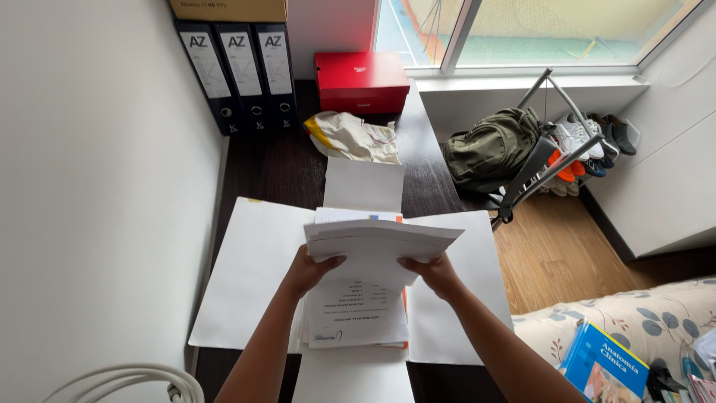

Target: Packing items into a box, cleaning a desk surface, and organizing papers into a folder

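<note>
Papers [377, 242] held by both hands, above white sheets [250, 276].

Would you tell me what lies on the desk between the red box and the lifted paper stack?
In the head view, a crumpled cream cloth bag and a blank white sheet.

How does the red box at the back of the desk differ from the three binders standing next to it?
The red box lies flat and low, while the binders stand upright with their spines facing out. The box is bright red all over; the binders are dark with white spine labels. The box is one item; the binders form a row of three. Both sit at the back of the dark desk.
</note>
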